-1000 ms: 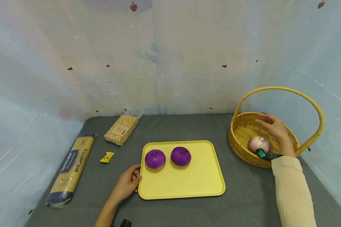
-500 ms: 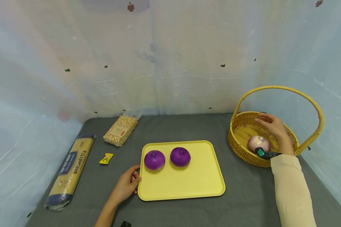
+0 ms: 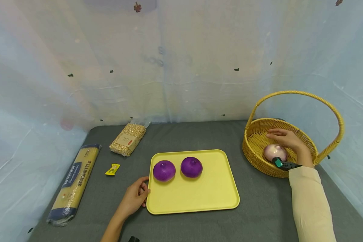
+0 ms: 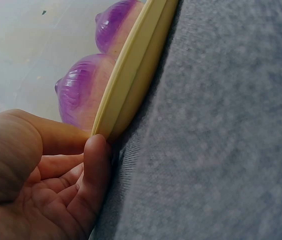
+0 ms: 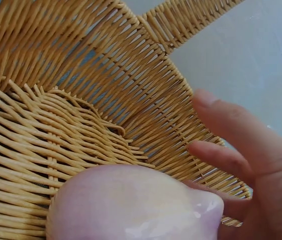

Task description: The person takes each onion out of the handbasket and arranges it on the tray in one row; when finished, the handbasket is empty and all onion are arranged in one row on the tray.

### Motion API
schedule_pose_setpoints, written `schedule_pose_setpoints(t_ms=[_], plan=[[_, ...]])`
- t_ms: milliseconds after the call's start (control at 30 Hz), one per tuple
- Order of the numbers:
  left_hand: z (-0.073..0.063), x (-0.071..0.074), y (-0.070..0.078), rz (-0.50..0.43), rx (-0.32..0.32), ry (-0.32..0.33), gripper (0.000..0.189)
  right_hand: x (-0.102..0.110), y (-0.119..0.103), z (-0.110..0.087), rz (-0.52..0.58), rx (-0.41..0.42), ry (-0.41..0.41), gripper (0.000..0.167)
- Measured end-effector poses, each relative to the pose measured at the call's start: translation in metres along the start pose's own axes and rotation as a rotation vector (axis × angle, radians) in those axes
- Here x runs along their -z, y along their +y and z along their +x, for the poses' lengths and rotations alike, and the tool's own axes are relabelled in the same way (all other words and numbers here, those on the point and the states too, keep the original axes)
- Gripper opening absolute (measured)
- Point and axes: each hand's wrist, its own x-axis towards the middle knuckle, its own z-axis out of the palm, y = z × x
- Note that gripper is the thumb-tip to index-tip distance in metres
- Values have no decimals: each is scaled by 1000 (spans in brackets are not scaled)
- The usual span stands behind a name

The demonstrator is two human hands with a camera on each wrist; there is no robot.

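Observation:
Two dark purple onions, one on the left (image 3: 164, 170) and one on the right (image 3: 192, 167), sit on a yellow tray (image 3: 205, 195). At the tray's left edge, my left hand (image 3: 133, 198) grips the rim; in the left wrist view the finger and thumb tips (image 4: 96, 145) meet at it. A pale purple-white onion (image 3: 275, 153) lies in a yellow wicker basket (image 3: 257, 158) on the right. Over the basket, my right hand (image 3: 285, 138) has its fingers extended and holds nothing. The right wrist view shows the onion (image 5: 136, 205) close beside the fingers (image 5: 226, 155).
On the left lie a long spaghetti pack (image 3: 75, 185), a small yellow wrapped packet (image 3: 113, 169) and a clear bag of grains (image 3: 128, 139). The basket's tall handle (image 3: 296, 92) arches above its bowl. A pale curtain (image 3: 181, 67) hangs behind the grey cloth-covered table (image 3: 187, 225).
My right hand has lowered slightly inside the basket, toward the pale onion. My left hand stays at the tray's edge. The head view has shifted a little.

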Motion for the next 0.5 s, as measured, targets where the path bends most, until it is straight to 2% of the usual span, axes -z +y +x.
schedule_pose_setpoints(t_ms=[167, 333, 500], plan=[[0, 0, 0, 8, 6, 9, 42, -2, 0, -3, 42, 4, -101, 67], [0, 0, 0, 6, 8, 8, 42, -3, 2, -4, 104, -34, -170, 65], [-1, 0, 1, -3, 7, 3, 43, -3, 3, -5, 88, -66, -231, 66]])
